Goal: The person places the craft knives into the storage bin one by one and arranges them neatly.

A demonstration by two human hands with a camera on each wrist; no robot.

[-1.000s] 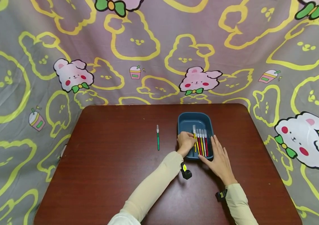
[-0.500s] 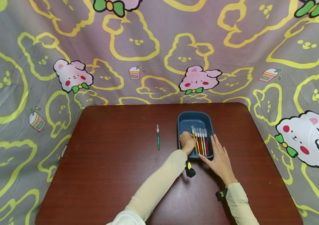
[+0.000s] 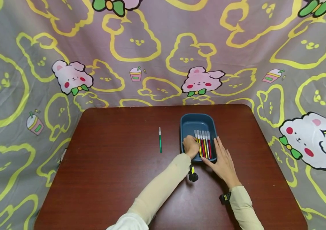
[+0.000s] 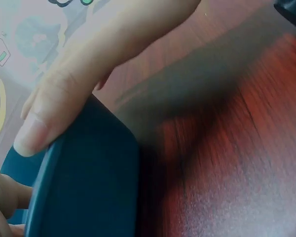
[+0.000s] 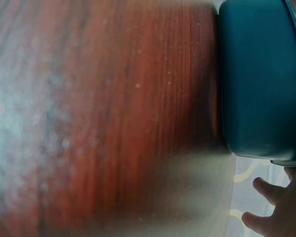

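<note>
In the head view, my left hand (image 3: pixel 191 147) reaches into the blue tray (image 3: pixel 197 117), its curled fingers around the leftmost yellow pen-like tool (image 3: pixel 200 151). Several slim red, yellow and silver tools (image 3: pixel 209 143) with translucent caps lie side by side there, caps pointing away. My right hand (image 3: pixel 223 161) steadies the tray, straight fingers along its right side and thumb at the near corner. The left wrist view shows that right thumb (image 4: pixel 37 131) over the rim, with left fingers (image 4: pixel 7 197) inside, their grip hidden. Spread right fingers (image 5: pixel 269 207) appear beside the tray wall in the right wrist view.
A green capped pen-like tool (image 3: pixel 160 140) lies alone on the brown table (image 3: pixel 108 172), left of the tray. Patterned cloth (image 3: pixel 140 48) hangs behind the table and along both sides. Each wrist wears a small black camera (image 3: pixel 193 175).
My left hand has turned and moved slightly deeper into the tray. The leftmost yellow tool has shifted, its cap now in line with the others. The right hand keeps its place.
</note>
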